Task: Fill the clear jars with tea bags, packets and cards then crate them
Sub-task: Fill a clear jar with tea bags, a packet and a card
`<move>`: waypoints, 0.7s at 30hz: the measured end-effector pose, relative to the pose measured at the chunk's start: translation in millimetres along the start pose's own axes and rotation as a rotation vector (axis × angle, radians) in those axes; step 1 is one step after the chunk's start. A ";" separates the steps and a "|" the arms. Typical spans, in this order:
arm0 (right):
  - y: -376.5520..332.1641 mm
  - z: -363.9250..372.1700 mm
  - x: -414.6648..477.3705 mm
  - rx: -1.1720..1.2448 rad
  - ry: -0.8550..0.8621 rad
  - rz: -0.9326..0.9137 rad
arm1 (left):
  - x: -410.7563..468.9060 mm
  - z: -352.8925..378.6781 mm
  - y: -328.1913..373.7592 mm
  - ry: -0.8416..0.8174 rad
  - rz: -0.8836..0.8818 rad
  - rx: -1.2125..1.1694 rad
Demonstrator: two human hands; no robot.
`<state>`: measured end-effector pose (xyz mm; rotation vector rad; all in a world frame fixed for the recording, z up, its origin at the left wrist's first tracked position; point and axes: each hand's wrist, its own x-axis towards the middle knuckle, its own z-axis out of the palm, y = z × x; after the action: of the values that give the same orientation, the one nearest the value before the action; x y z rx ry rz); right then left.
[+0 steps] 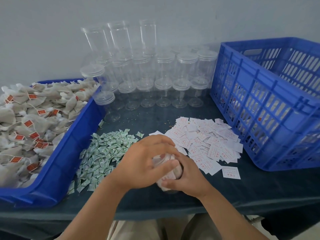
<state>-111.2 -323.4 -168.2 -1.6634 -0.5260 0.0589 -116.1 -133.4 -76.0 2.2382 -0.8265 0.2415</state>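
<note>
Left hand (pixel 143 160) and right hand (pixel 187 179): each grip clamped on 1 jar (pixel 173 172) near table (pixel 155 201) edge.

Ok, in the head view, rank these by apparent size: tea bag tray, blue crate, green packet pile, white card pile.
1. blue crate and tea bag tray: alike, both cut by the frame, unranked.
2. white card pile.
3. green packet pile, slightly smaller.

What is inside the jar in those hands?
The jar shows pale tea bags, a red tag and a red-printed white slip, likely a card. The left hand and right hand cover the rest; any packet is hidden.
</note>
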 end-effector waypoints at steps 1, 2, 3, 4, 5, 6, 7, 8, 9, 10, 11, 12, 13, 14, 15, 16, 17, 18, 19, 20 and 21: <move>0.7 0.2 0.0 -0.005 0.009 0.010 | -1.3 0.0 -3.0 0.021 -0.014 -0.061; 1.3 1.0 0.2 -0.017 0.023 0.016 | -2.2 1.8 -4.5 0.056 -0.057 -0.093; 1.2 2.5 0.6 -0.029 0.048 0.017 | -3.1 4.6 -5.1 0.103 -0.126 -0.087; 1.3 4.1 1.0 -0.040 0.083 0.016 | -4.1 8.2 -4.0 0.154 -0.225 -0.054; 1.7 5.8 1.0 -0.045 0.113 0.011 | -5.4 12.4 -0.2 0.204 -0.338 -0.034; 2.1 6.6 1.3 -0.046 0.130 0.003 | -7.4 17.3 3.6 0.247 -0.431 -0.056; 2.1 6.7 1.1 -0.038 0.130 -0.002 | -9.2 22.3 5.7 0.288 -0.480 -0.121; 2.0 6.2 0.4 0.001 0.109 0.005 | -11.1 26.3 6.4 0.329 -0.486 -0.222; 2.6 4.9 -0.9 0.072 0.067 0.026 | -12.7 28.9 6.1 0.348 -0.464 -0.334; 2.6 2.9 -2.4 0.155 0.017 0.055 | -14.3 29.7 3.9 0.330 -0.422 -0.437; 2.9 0.5 -3.5 0.217 -0.018 0.084 | -15.2 29.3 -0.6 0.285 -0.372 -0.515; 2.8 -1.3 -3.5 0.250 -0.036 0.107 | -15.5 28.0 -7.7 0.233 -0.322 -0.567; 3.3 -2.3 -2.7 0.259 -0.041 0.116 | -14.7 26.7 -15.1 0.190 -0.288 -0.608; 4.2 -2.2 -1.5 0.264 -0.038 0.115 | -13.4 25.1 -22.6 0.164 -0.283 -0.650; 4.6 -1.9 -0.7 0.279 -0.023 0.109 | -12.6 23.9 -29.0 0.162 -0.306 -0.698; 5.4 -1.8 -0.1 0.314 0.004 0.108 | -13.3 24.0 -34.5 0.190 -0.347 -0.762; 6.9 -2.1 -0.5 0.349 0.040 0.106 | -15.7 26.0 -39.9 0.237 -0.388 -0.808; 8.2 -3.1 -1.3 0.370 0.081 0.104 | -19.0 29.8 -45.3 0.293 -0.425 -0.814; 8.8 -4.1 -1.6 0.372 0.121 0.102 | -22.4 34.4 -49.2 0.344 -0.453 -0.803; 8.0 -4.4 -1.8 0.357 0.146 0.099 | -25.5 39.4 -50.1 0.380 -0.465 -0.820; 8.1 -4.1 -1.0 0.317 0.150 0.091 | -27.0 44.0 -47.8 0.404 -0.472 -0.863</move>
<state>-108.3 -328.1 -175.4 -1.3678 -0.3088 0.0794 -110.2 -125.3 -145.6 1.4277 -0.1082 0.0752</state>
